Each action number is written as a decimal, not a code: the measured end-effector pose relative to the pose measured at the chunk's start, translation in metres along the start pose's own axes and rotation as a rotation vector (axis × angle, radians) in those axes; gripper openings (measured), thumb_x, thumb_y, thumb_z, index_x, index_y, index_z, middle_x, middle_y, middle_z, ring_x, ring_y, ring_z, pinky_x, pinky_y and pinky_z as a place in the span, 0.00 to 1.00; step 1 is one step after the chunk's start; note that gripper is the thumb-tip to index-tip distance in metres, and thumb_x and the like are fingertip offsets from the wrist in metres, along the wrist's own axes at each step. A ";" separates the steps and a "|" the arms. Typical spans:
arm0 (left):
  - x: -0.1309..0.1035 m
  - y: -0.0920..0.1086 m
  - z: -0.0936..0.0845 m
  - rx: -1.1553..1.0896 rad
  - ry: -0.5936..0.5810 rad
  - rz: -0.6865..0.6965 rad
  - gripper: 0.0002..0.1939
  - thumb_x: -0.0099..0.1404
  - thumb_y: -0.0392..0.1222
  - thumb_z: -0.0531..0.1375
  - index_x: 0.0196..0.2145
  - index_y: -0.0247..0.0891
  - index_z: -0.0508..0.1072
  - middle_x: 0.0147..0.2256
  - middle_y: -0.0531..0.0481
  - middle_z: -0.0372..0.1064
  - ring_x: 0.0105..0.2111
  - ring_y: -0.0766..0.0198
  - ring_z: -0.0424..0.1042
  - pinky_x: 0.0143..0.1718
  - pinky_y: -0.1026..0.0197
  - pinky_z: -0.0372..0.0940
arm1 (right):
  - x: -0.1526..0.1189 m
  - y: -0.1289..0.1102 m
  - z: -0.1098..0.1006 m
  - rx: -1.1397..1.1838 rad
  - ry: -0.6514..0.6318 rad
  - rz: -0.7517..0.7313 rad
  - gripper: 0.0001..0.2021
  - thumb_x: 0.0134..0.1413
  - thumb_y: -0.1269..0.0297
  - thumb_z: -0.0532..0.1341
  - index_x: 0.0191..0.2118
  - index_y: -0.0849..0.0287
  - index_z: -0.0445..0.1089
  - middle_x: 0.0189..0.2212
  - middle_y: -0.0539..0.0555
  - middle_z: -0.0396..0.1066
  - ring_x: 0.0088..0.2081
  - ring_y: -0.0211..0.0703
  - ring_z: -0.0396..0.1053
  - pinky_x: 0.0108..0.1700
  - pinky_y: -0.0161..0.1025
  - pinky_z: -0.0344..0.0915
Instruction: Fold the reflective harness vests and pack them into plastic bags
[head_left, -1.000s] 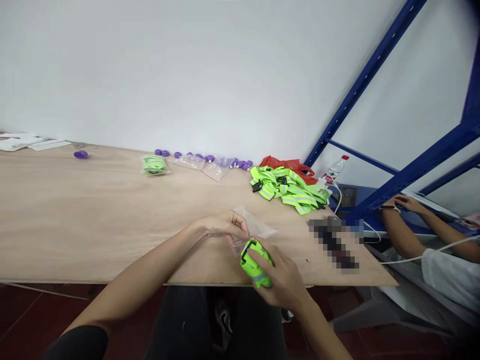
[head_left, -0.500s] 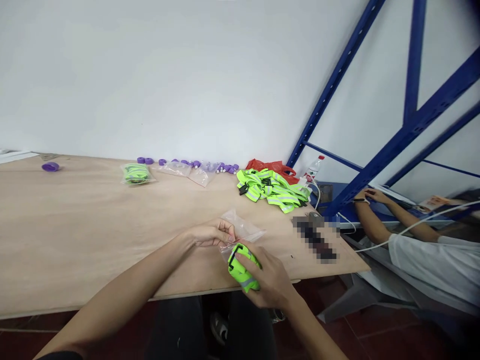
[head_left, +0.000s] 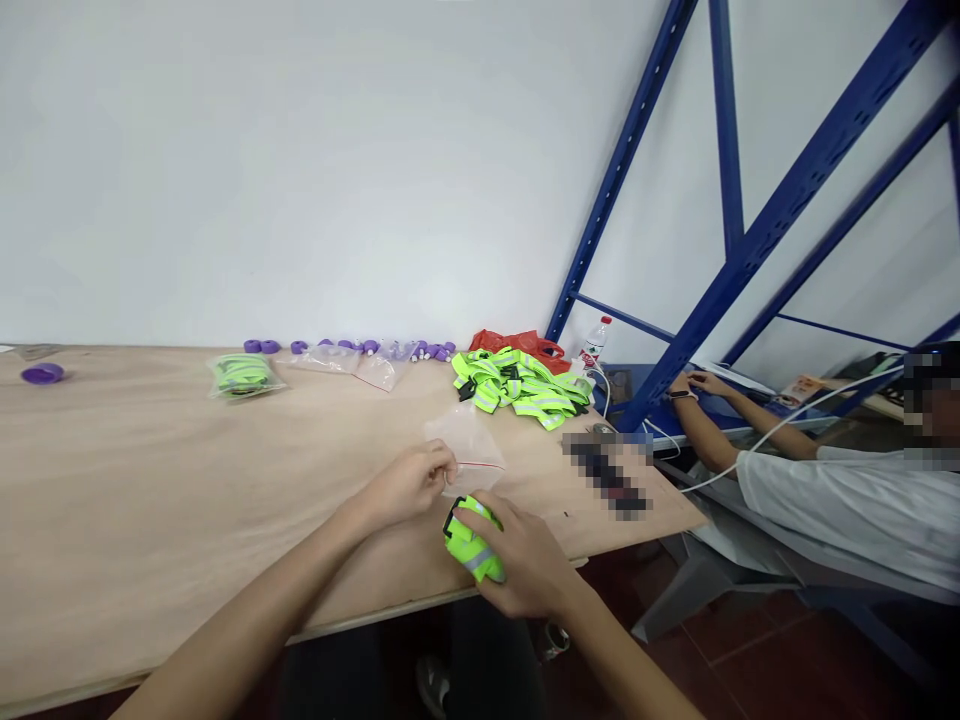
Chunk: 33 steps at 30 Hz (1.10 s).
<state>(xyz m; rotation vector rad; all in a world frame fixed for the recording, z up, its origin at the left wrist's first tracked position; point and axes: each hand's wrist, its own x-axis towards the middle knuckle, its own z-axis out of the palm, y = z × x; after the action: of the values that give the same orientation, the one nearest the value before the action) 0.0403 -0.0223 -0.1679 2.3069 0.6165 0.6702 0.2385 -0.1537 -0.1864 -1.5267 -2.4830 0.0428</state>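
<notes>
My right hand [head_left: 525, 560] is wrapped around a folded bundle of neon-yellow reflective strap [head_left: 474, 550], whose black buckle faces up at the left end. Just beyond it, a clear zip-lock bag [head_left: 474, 440] with a red seal line lies over the table, its mouth towards me. The curled fingers of my left hand [head_left: 416, 480] pinch the left edge of that bag; the fingertips are partly hidden. The strap bundle is outside the bag, near its mouth.
On the wooden table [head_left: 187, 500] lie a loose heap of reflective straps [head_left: 525, 385], a red plastic bag [head_left: 517, 345], a bagged strap [head_left: 244, 373], flat clear bags [head_left: 326, 357] and several purple rolls [head_left: 261, 346]. A bottle [head_left: 595, 342] stands near the blue rack [head_left: 720, 290]. Another person [head_left: 840, 500] sits at right.
The strap bundle in my right hand has drawn slightly apart from the zip-lock bag, which now lies flatter with its red seal line showing. My view has turned a little to the right.
</notes>
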 end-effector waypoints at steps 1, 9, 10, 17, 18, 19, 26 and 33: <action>0.000 0.001 0.002 0.104 0.002 0.017 0.12 0.60 0.27 0.51 0.36 0.38 0.71 0.37 0.48 0.68 0.37 0.61 0.68 0.40 0.60 0.64 | 0.002 -0.001 -0.001 0.005 -0.017 0.011 0.38 0.45 0.66 0.62 0.66 0.50 0.58 0.63 0.61 0.60 0.54 0.58 0.69 0.50 0.51 0.70; 0.002 0.003 0.017 0.568 -0.008 0.066 0.28 0.61 0.27 0.53 0.58 0.40 0.68 0.51 0.41 0.63 0.48 0.53 0.67 0.47 0.55 0.65 | 0.001 0.000 0.004 0.132 0.207 0.008 0.37 0.44 0.69 0.60 0.64 0.53 0.58 0.62 0.63 0.62 0.58 0.57 0.67 0.53 0.50 0.70; 0.003 0.004 0.019 0.564 -0.029 0.056 0.30 0.61 0.27 0.53 0.60 0.41 0.66 0.53 0.41 0.63 0.49 0.52 0.67 0.47 0.54 0.65 | 0.002 -0.001 0.003 0.178 0.291 -0.011 0.36 0.45 0.70 0.60 0.64 0.53 0.58 0.61 0.63 0.63 0.59 0.56 0.66 0.55 0.49 0.69; 0.005 0.010 0.029 0.100 -0.086 0.002 0.24 0.65 0.41 0.60 0.59 0.44 0.67 0.53 0.42 0.65 0.50 0.49 0.69 0.49 0.56 0.64 | 0.020 -0.010 -0.005 0.246 0.524 -0.205 0.35 0.47 0.68 0.61 0.64 0.53 0.55 0.60 0.64 0.62 0.61 0.57 0.66 0.57 0.50 0.69; 0.005 0.009 0.027 0.079 -0.091 0.014 0.26 0.64 0.40 0.61 0.59 0.45 0.67 0.53 0.43 0.65 0.50 0.50 0.69 0.48 0.57 0.65 | 0.021 -0.007 -0.005 0.208 0.523 -0.220 0.35 0.47 0.68 0.61 0.64 0.53 0.55 0.61 0.64 0.62 0.62 0.56 0.65 0.57 0.50 0.69; 0.004 0.009 0.025 0.064 -0.096 0.034 0.27 0.62 0.38 0.62 0.59 0.45 0.66 0.53 0.43 0.65 0.49 0.50 0.69 0.48 0.58 0.65 | 0.022 -0.003 -0.005 0.173 0.518 -0.217 0.35 0.47 0.68 0.61 0.64 0.54 0.55 0.61 0.64 0.62 0.62 0.56 0.65 0.57 0.50 0.69; 0.002 0.004 0.027 0.030 0.122 0.109 0.28 0.56 0.24 0.53 0.54 0.39 0.63 0.46 0.44 0.67 0.43 0.58 0.70 0.43 0.59 0.66 | 0.012 0.022 -0.001 0.023 0.286 -0.001 0.34 0.47 0.69 0.60 0.63 0.56 0.60 0.64 0.66 0.61 0.60 0.59 0.67 0.50 0.51 0.73; 0.002 -0.003 0.043 0.044 0.295 0.020 0.21 0.64 0.29 0.52 0.54 0.38 0.60 0.38 0.48 0.69 0.33 0.61 0.72 0.34 0.60 0.67 | 0.013 0.009 -0.013 0.052 0.148 0.242 0.36 0.48 0.69 0.61 0.65 0.53 0.61 0.64 0.62 0.60 0.61 0.59 0.64 0.50 0.52 0.73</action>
<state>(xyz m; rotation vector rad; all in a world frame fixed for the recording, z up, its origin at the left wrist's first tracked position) 0.0672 -0.0383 -0.1979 2.2748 0.7491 1.0266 0.2432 -0.1393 -0.1729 -1.7328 -2.1576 0.0327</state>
